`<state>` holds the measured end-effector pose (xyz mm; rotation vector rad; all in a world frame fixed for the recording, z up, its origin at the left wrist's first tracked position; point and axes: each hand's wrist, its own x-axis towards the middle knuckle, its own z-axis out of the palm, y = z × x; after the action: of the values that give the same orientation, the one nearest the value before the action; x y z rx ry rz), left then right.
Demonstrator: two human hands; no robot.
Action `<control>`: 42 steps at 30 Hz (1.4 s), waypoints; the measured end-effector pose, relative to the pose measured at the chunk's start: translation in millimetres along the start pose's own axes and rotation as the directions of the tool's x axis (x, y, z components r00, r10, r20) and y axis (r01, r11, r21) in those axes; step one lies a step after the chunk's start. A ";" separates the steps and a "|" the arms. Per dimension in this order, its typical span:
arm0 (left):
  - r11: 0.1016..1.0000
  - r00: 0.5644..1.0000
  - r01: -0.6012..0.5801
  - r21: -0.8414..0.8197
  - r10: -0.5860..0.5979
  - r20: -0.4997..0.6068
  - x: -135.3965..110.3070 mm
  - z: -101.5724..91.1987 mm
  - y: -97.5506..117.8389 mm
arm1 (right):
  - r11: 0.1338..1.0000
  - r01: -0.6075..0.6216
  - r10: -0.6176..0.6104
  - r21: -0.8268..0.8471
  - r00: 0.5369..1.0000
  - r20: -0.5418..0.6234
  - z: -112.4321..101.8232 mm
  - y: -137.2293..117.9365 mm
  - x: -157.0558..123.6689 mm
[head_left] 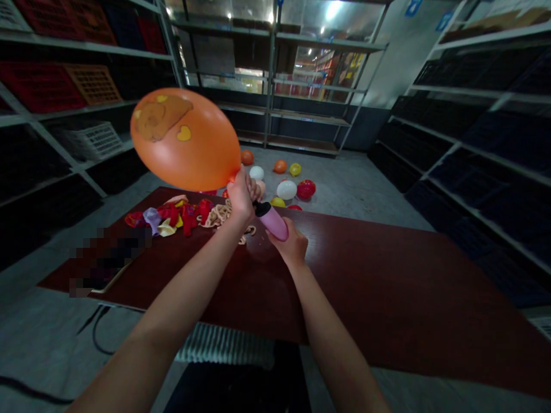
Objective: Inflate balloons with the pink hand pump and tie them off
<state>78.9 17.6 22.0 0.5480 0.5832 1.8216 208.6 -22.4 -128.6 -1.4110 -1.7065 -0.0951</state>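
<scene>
L hand (241,198) pinches orange balloon (186,139) neck on pink pump (272,220); R hand (291,246) grips pump over desk (387,287).

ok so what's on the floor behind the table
Loose inflated balloons in orange, white, yellow and red. The left hand, gripping the orange balloon on the pump, and the table edge hide some.

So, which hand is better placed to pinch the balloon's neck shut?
Probably the left hand: it grips the orange balloon at its neck, on the nozzle. The right hand holds the pink pump.
</scene>
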 end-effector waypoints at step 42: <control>1.000 0.995 0.008 0.004 -0.008 0.099 18.5 14.6 67.5 | 0.981 -0.054 0.026 0.189 0.988 0.151 0.4 -4.6 -0.6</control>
<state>33.6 17.7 77.3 0.6345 0.5210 1.7750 204.6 -24.3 -127.2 -1.3341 -1.7548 0.1970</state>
